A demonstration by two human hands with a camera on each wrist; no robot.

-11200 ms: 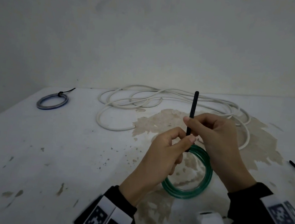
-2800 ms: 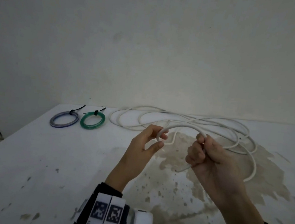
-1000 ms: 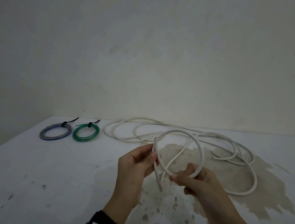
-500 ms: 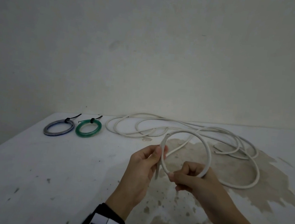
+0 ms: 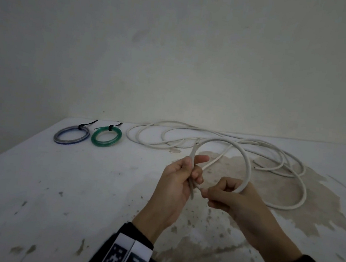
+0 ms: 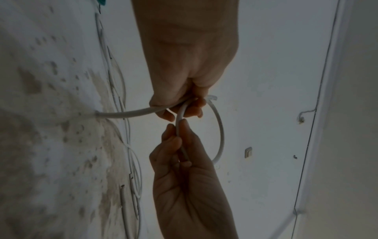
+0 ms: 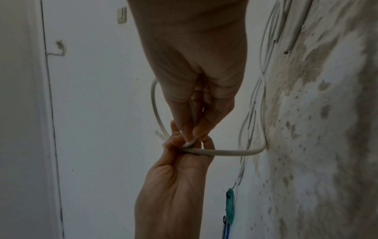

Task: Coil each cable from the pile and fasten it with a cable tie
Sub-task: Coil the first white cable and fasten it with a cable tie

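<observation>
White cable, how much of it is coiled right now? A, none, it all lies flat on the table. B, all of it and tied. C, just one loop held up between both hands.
C: the left hand and right hand hold a single loop of the white cable, while the rest lies loose on the table.

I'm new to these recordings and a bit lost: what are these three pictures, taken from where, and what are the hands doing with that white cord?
No machine here: a person works bare-handed, wearing a head camera and one on each wrist. The head view looks down at a stained white table. The left hand and right hand hold a first loop of the white cable; the rest lies loose behind. The blue coil and green coil, each already tied, lie far left. The wrist views show the same grip up close.
</observation>
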